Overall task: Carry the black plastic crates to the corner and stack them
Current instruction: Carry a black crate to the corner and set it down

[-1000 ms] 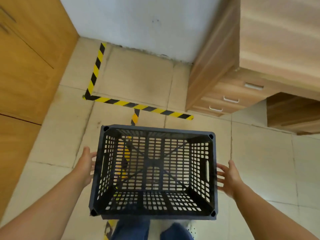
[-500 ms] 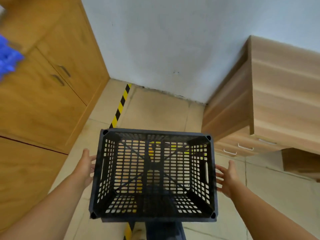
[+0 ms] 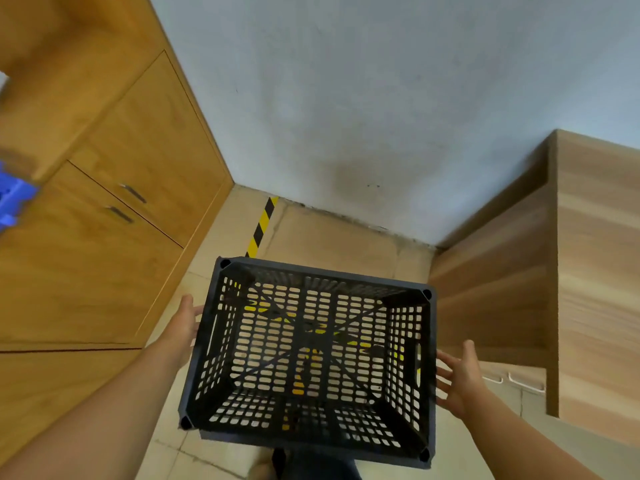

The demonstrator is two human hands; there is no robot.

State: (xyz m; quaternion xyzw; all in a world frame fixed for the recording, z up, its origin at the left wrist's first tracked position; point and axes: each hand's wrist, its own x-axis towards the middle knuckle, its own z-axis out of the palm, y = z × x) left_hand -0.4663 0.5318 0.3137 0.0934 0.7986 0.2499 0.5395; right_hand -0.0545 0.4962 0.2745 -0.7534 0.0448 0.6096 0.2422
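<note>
I hold one empty black plastic crate with perforated walls in the air in front of me, open side up and slightly tilted. My left hand presses flat against its left wall, with the thumb on the outside and the fingertips hidden by the crate. My right hand touches the right wall with straight, spread fingers. Beyond the crate lies the corner floor, tiled and bare. No other crate is in view.
Orange-brown wooden cabinets line the left side, and a light wooden drawer unit stands on the right. A grey-white wall closes the corner. Yellow-black floor tape runs toward it. A blurred blue object sits at the left edge.
I have moved closer to the corner with the crate. The view has lifted, so more wall shows and the crosswise tape line now lies under the crate. Both hands stay on its sides.
</note>
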